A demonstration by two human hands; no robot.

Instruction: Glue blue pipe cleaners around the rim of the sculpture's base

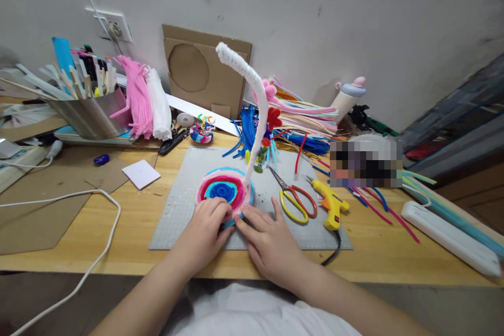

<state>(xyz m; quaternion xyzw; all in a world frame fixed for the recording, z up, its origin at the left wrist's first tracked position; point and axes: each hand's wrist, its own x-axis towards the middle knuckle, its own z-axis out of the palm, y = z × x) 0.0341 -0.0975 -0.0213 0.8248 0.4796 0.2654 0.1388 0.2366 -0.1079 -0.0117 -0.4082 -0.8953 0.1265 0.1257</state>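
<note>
A round base of coiled pipe cleaners [221,189], ringed in blue, red, pink and white, lies on a grey cutting mat [173,220]. From its right side rises a thick white wrapped stem [260,126], curving left at the top. Red, pink and yellow pipe-cleaner flowers [274,117] show along the stem's right side. My left hand [207,228] has its fingers curled over the near edge of the base, thumb low beside it. Fingers stretched and apart, my right hand [268,236] touches the base's near right edge.
Right of the hands lie scissors [297,202] and a yellow glue gun [331,203] with its cord. Bundles of pipe cleaners [307,110] lie behind. A metal holder of sticks [94,113] stands left, cardboard [207,71] leans on the wall, and a power strip [451,239] lies right.
</note>
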